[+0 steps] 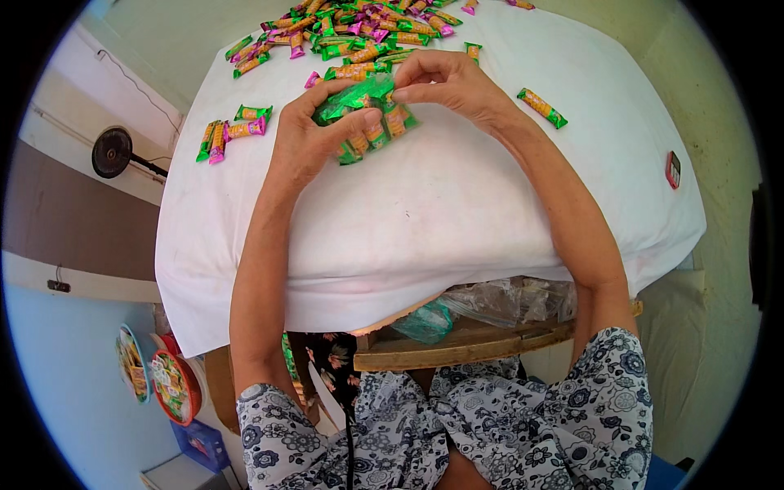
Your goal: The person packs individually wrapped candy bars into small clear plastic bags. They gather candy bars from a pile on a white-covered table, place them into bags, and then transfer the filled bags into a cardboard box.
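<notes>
My left hand (312,131) grips a clear plastic bag (367,122) filled with small green-and-orange snack packets, its thumb pressed across the front. At the bag's upper right corner, the thumb and forefinger of my right hand (444,86) pinch the plastic. The bag is held tilted above a table covered with a white cloth (416,208). Just beyond it lies a large heap of wrapped snack packets (361,30), some with green ends and some with pink. Part of the bag is hidden behind my left fingers.
A few loose packets (236,130) lie to the left, and a single packet (542,108) to the right. A red-edged phone (673,169) rests near the right edge. Below the tabletop, a wooden drawer (465,355) holds plastic bags. Filled baskets (176,387) stand at lower left.
</notes>
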Demonstrator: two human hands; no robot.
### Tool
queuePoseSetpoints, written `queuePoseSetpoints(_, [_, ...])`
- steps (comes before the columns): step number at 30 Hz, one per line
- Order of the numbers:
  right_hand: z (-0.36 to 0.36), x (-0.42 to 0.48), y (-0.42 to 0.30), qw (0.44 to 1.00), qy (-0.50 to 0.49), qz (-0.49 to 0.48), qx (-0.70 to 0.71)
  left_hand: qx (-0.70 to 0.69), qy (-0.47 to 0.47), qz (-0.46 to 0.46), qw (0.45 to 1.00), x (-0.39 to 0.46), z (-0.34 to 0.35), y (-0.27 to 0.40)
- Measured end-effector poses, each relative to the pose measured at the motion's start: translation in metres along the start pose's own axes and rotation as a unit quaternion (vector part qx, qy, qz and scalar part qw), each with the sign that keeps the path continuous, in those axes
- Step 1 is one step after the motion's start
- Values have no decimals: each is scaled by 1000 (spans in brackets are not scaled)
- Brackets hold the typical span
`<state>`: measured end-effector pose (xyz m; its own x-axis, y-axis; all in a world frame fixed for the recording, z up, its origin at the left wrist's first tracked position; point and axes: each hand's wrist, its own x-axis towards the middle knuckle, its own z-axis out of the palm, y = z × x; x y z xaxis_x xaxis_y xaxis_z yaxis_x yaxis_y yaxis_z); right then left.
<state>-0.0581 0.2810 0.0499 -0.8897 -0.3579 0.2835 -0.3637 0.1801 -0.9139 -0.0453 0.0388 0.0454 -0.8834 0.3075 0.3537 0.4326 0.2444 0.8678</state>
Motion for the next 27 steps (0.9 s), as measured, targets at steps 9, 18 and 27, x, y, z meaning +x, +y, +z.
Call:
queuePoseSetpoints(9, [6,-2,-2,998,-38,-43,-16,39,-6,16,999,-1,-2,10])
queuePoseSetpoints(18, [12,-5,-7,997,-47,-63,6,-26,-74,-23,997,-4,-6,17])
queuePoseSetpoints(27, [18,0,-2,999,4,-41,23,-2,-75,-23,997,-3,-6,18])
